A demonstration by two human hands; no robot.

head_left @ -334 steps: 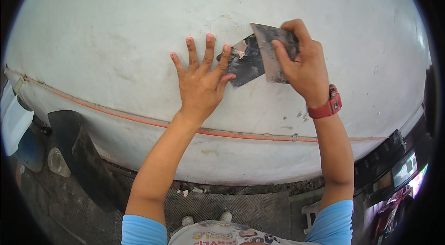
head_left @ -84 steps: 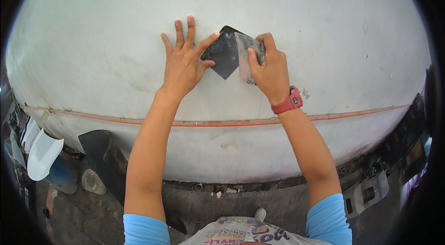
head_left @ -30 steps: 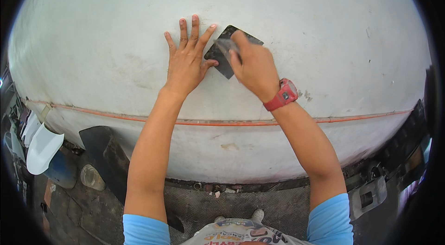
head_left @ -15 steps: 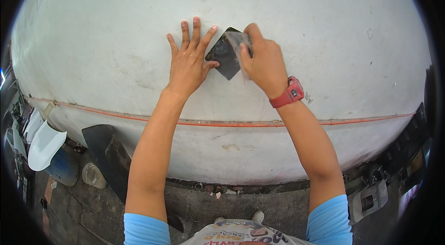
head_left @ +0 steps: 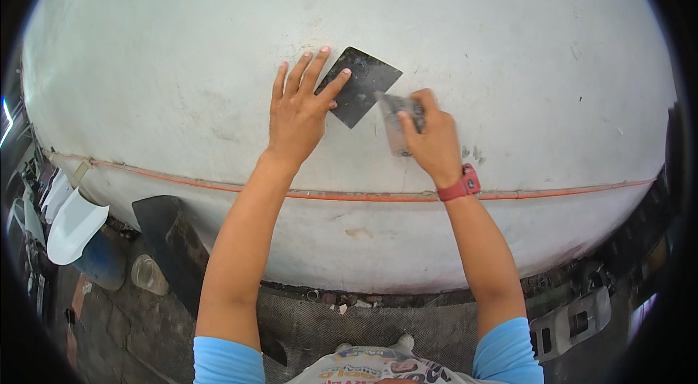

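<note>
In the head view, we see our left hand [head_left: 302, 111] left of centre in the upper half of the frame, its fingers slightly spread against a pale surface [head_left: 509, 35]. The index fingertip rests on a black square sheet [head_left: 367, 82], which lies cornerwise near upper centre, and the thumb tip is at its lower-left edge. Our right hand [head_left: 435, 140], right of centre, pinches a scuffed grey sheet [head_left: 395, 130] between thumb and fingers. Blur keeps us from telling whether the two sheets touch. A red watch [head_left: 462, 186] circles our right wrist, beside an orange strip [head_left: 342, 196] crossing the frame.
</note>
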